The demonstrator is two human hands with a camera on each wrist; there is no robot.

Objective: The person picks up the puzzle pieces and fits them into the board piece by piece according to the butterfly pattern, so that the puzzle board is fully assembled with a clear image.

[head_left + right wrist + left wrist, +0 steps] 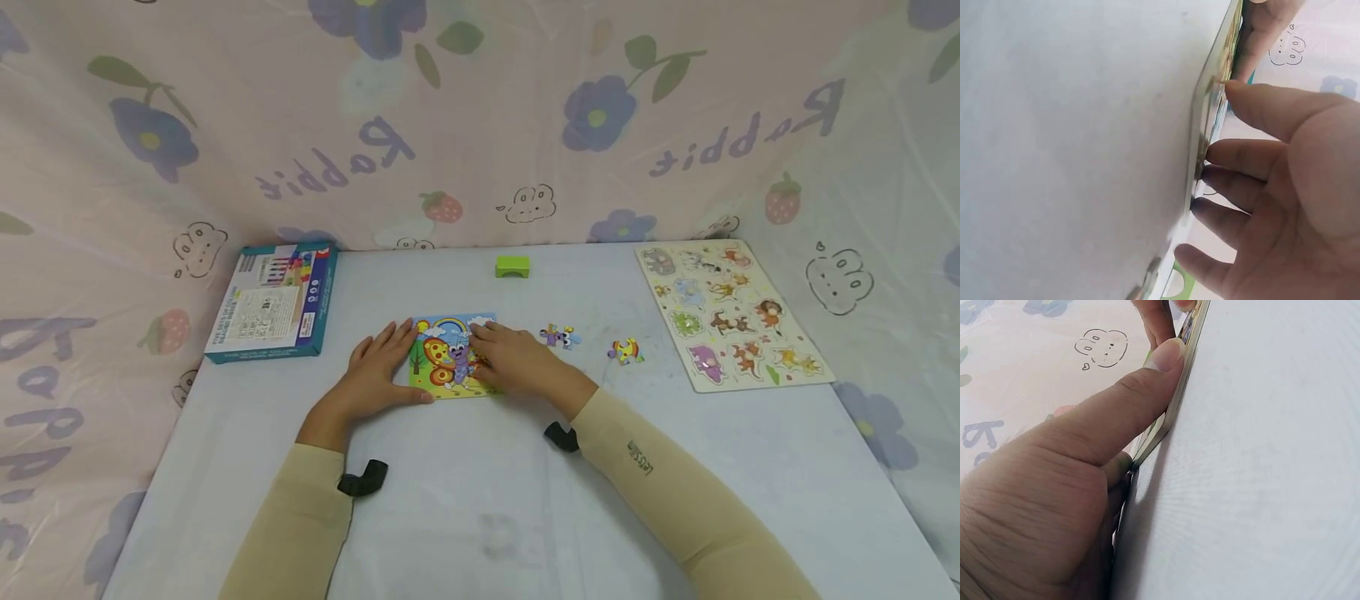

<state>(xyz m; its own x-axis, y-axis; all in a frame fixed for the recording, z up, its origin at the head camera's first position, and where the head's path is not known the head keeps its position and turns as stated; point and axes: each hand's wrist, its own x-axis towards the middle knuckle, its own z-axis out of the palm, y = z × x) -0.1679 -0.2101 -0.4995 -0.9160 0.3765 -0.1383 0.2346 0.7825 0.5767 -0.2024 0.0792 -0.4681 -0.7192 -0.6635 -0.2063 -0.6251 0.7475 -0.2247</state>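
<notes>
A small jigsaw puzzle board [450,354] with a butterfly, a rainbow and a tree lies flat on the white table. My left hand [375,371] rests along its left edge, fingers extended toward the top left corner. The left thumb [1160,369] lies on the board's near rim. Over the board's right part is my right hand [521,362], its fingertips and thumb touching the surface, spread apart. The hand hides that part of the picture, so a loose piece under it cannot be made out. Two loose jigsaw pieces, one purple [559,337] and one yellow-red [626,351], lie to the right.
A blue-edged box [273,300] stands at the back left. At the back middle sits a green arched block [512,267]. A wooden animal peg board [735,321] lies at the right. Patterned curtain cloth [480,125] closes off the back and sides.
</notes>
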